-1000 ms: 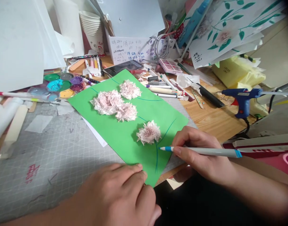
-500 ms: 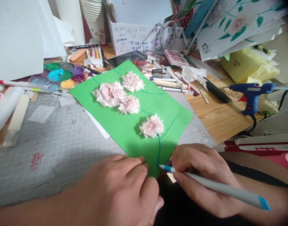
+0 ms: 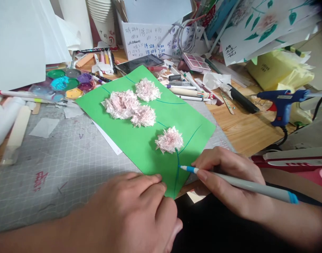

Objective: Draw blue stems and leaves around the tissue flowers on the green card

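A green card (image 3: 140, 140) lies on a grey cutting mat (image 3: 58, 165) with several pale pink tissue-paper flowers glued on it; the nearest flower (image 3: 169, 140) has a dark green stem line running down from it. My right hand (image 3: 226, 179) grips a grey marker with a blue tip (image 3: 237, 182), its tip touching the card beside that stem. My left hand (image 3: 134, 211) rests with curled fingers on the card's near corner, pressing it down.
A blue glue gun (image 3: 281, 102) lies on the wooden desk at right. Loose pens (image 3: 187, 93), a paint palette (image 3: 68, 84), a phone (image 3: 140, 63), paper cups (image 3: 103, 17) and stacked paper sheets crowd the back. White tubes (image 3: 5, 123) lie at the left.
The marker tip has gone from beside the flower's stem down to the card's bottom edge and back up along the stem line. My left hand stays on the card's corner.
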The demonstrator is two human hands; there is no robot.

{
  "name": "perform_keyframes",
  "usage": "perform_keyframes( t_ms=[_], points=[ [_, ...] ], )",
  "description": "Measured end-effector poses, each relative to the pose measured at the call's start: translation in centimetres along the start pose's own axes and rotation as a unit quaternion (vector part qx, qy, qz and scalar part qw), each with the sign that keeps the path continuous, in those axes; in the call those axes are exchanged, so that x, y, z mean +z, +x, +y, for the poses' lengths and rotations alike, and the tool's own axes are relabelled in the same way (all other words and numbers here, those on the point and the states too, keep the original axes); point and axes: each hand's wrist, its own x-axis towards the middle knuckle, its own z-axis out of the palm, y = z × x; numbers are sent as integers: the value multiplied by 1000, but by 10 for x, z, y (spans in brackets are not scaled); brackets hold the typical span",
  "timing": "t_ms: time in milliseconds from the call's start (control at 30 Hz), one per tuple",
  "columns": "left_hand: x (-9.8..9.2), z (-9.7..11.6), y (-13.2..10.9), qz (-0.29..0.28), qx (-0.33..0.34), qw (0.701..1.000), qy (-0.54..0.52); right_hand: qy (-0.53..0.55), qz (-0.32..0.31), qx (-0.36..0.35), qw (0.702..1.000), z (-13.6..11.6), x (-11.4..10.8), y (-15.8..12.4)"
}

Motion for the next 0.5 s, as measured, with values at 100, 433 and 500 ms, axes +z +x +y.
perform_keyframes(
  t_ms=[100, 433, 500],
  points=[
    [0, 0, -2, 3, -1, 1000, -2, -23, 12, 6, 1000, 2, 3, 2],
    [2, 4, -2, 5, -4, 1000, -4, -67, 22, 14, 997, -3, 8, 4],
    [2, 4, 0, 8, -6, 1000, -3, -63, -3, -12, 998, -7, 9, 4]
  ],
)
